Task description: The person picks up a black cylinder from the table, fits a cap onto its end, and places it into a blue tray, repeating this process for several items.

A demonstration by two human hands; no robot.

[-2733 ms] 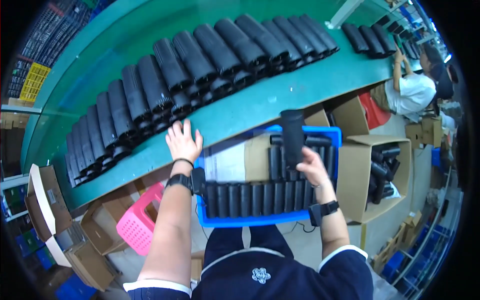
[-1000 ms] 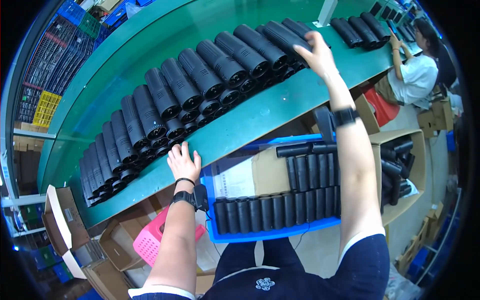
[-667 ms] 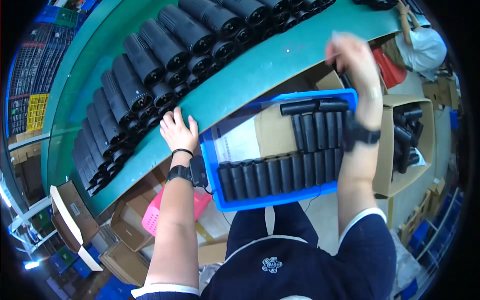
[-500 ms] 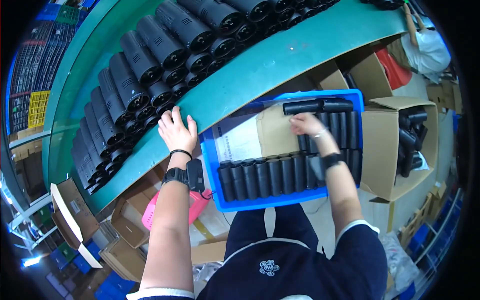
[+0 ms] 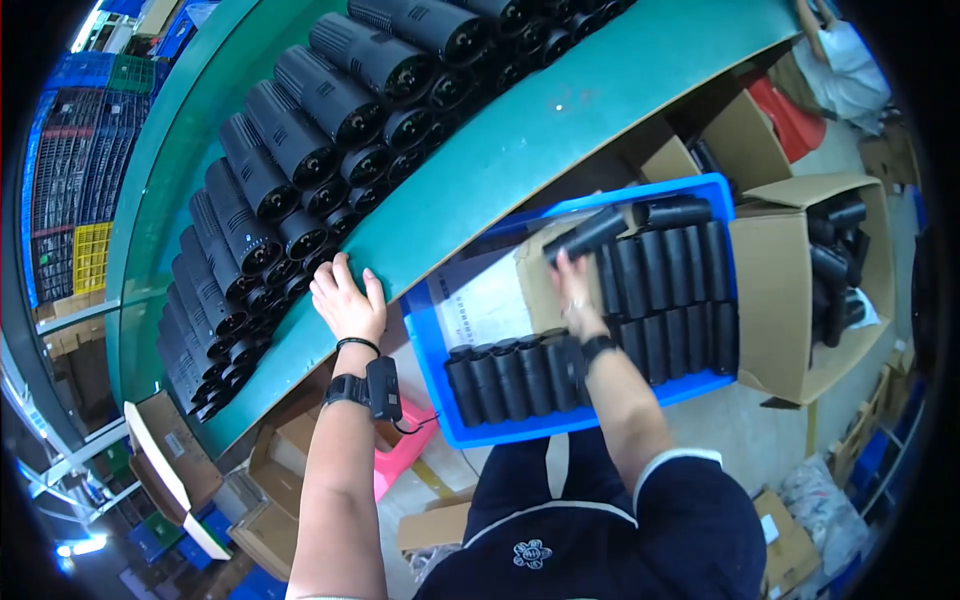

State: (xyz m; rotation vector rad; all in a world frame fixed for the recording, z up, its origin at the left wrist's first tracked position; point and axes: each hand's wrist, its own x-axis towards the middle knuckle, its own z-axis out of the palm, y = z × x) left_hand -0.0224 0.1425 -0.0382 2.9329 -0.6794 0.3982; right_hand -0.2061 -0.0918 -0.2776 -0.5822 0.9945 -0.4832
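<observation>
My left hand [image 5: 350,303] rests on the edge of the green table [image 5: 480,165], fingers spread and holding nothing. Inside the blue crate [image 5: 500,433], my right hand [image 5: 573,284] is closed around the lower end of a black plastic tube [image 5: 594,235], which lies tilted at the far side. Rows of similar black tubes [image 5: 690,265] stand packed along the right and near parts of the crate. A brown cardboard sheet [image 5: 540,280] and a printed white sheet [image 5: 483,300] show in its left part. My right forearm hides some of the near row.
Stacked black slotted cylinders [image 5: 325,95] cover the green table's far side. Right of the crate stands an open cardboard box [image 5: 775,300] holding loose black tubes. A pink stool [image 5: 400,462] is below the table edge. Another person [image 5: 845,70] is at the far right.
My right hand has moved left and nearer, and now grips the tube that lay along the crate's far side, tilting it. My left hand stays on the table edge; the view has shifted slightly.
</observation>
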